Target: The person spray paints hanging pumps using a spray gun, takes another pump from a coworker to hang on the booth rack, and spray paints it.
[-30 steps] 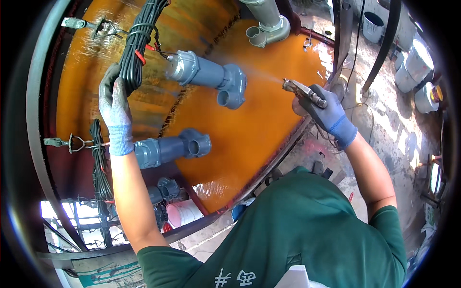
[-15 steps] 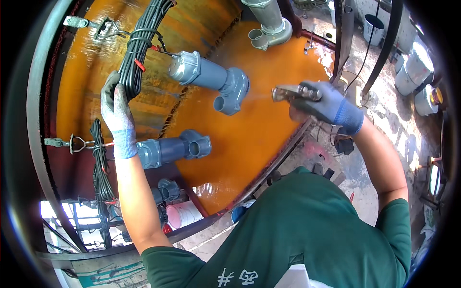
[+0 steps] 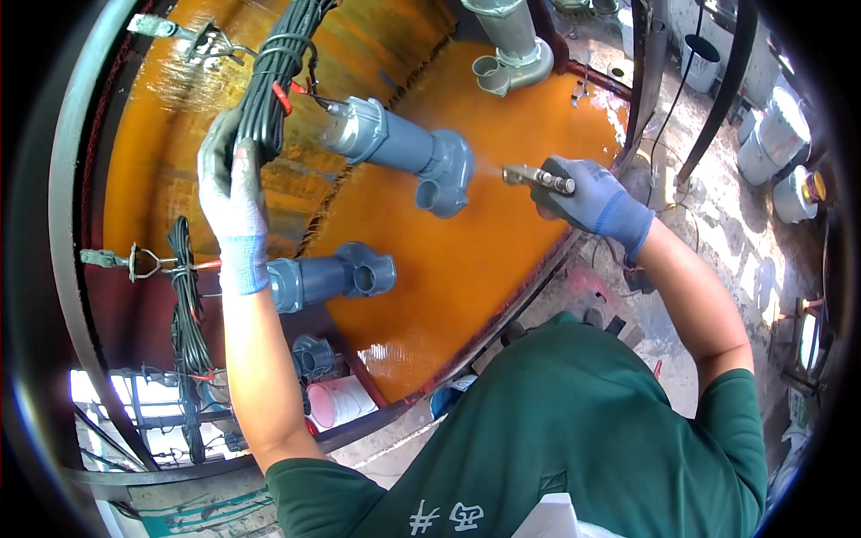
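Head: metal spray gun (image 3: 541, 178), glossy cylindrical pump (image 3: 401, 144)

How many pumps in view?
4: center pump, ahead of the spray gun; top pump; middle-left pump, right of the left wrist; lower-left pump, above the pink bucket. The left forearm may hide more.

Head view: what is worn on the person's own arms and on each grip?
The left grip and right grip wear similar knit gloves: pale lavender-blue, dark grey over the fingers, with bluer ribbed cuffs. The left one looks paler and smudged. The forearms are uncovered, up to short, dark green sleeves. No marking shows on either sleeve.
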Demonstrator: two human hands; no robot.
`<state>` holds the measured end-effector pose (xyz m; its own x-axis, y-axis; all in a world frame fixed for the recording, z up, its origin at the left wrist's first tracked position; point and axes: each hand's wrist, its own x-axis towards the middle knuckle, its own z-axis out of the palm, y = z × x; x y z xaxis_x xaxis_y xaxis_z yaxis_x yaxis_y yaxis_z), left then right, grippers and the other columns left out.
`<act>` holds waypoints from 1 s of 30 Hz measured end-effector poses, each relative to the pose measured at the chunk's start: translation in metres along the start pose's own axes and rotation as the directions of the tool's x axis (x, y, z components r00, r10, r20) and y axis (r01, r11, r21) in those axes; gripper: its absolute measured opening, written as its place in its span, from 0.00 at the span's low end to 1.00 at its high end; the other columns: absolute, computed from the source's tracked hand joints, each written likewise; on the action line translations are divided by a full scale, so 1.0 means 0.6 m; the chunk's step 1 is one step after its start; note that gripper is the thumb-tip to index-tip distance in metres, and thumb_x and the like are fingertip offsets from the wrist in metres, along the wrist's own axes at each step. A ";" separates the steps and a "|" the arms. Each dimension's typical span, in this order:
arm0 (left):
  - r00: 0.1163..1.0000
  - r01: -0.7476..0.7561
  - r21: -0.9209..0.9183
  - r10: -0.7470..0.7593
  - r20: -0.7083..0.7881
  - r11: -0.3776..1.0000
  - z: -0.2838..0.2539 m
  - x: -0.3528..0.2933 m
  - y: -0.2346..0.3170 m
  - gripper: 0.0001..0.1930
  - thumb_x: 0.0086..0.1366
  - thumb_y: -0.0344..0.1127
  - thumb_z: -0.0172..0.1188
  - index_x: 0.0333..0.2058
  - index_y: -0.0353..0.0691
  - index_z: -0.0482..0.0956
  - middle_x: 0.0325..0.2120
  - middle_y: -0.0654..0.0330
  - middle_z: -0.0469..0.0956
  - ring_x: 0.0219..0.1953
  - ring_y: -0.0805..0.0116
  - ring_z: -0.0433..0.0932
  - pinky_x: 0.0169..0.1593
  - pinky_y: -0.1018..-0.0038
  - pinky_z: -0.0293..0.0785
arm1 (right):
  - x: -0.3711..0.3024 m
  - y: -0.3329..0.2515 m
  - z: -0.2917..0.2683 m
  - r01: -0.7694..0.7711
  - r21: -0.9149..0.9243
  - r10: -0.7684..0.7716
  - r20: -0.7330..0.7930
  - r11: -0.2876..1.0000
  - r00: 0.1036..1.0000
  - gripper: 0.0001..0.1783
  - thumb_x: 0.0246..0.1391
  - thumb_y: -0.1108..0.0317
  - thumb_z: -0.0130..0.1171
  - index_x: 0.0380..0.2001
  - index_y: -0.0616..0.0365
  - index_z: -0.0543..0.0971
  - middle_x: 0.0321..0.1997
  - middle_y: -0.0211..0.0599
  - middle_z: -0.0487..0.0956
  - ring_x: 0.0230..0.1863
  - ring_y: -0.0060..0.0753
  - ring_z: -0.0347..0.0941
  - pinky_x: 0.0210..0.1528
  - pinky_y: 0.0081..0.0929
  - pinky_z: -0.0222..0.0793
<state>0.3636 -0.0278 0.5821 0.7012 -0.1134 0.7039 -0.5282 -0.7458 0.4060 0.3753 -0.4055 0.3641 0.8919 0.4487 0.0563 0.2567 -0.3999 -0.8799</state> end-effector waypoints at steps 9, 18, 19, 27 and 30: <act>0.995 -0.094 0.098 0.098 -0.032 0.991 -0.016 -0.002 -0.025 0.18 0.67 0.30 0.61 0.54 0.32 0.80 0.58 0.46 0.75 0.63 0.53 0.73 0.69 0.61 0.64 | 0.005 -0.097 -0.134 0.193 0.320 -0.170 -0.098 0.928 0.981 0.15 0.61 0.66 0.66 0.48 0.61 0.80 0.41 0.32 0.84 0.41 0.20 0.77 0.46 0.23 0.74; 0.995 -0.080 0.167 0.089 -0.048 0.983 -0.048 -0.013 -0.041 0.17 0.66 0.30 0.57 0.53 0.31 0.79 0.57 0.45 0.75 0.62 0.52 0.73 0.68 0.61 0.64 | 0.076 -0.151 -0.208 0.368 0.072 -0.357 -0.135 0.927 0.924 0.19 0.62 0.56 0.67 0.48 0.60 0.82 0.30 0.29 0.83 0.27 0.15 0.77 0.30 0.17 0.73; 0.996 -0.068 0.183 0.078 -0.049 0.981 -0.052 -0.015 -0.043 0.17 0.66 0.31 0.57 0.53 0.31 0.79 0.58 0.45 0.75 0.62 0.52 0.73 0.69 0.61 0.63 | 0.063 -0.169 -0.214 0.245 0.071 -0.235 -0.131 0.967 0.963 0.19 0.62 0.56 0.68 0.47 0.60 0.82 0.30 0.28 0.83 0.27 0.15 0.76 0.29 0.17 0.74; 0.984 0.053 0.168 -0.024 -0.174 0.984 -0.084 -0.014 -0.094 0.17 0.63 0.26 0.52 0.49 0.29 0.81 0.57 0.45 0.75 0.59 0.55 0.75 0.66 0.64 0.67 | 0.069 -0.189 -0.222 0.323 0.059 -0.325 0.031 0.945 0.945 0.16 0.64 0.59 0.65 0.46 0.61 0.83 0.34 0.31 0.84 0.31 0.17 0.79 0.34 0.20 0.77; 0.972 0.116 0.151 -0.081 -0.219 0.982 -0.103 -0.015 -0.128 0.18 0.64 0.23 0.49 0.50 0.29 0.81 0.57 0.47 0.76 0.56 0.59 0.77 0.62 0.67 0.70 | 0.067 -0.195 -0.230 0.298 0.053 -0.296 -0.040 0.953 0.954 0.20 0.65 0.55 0.64 0.49 0.61 0.82 0.32 0.30 0.83 0.27 0.17 0.78 0.31 0.19 0.77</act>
<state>0.3683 0.0712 0.5807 0.6195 0.0943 0.7793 -0.3650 -0.8443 0.3923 0.4322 -0.4510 0.5343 0.7902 0.5145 0.3331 0.4906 -0.2051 -0.8469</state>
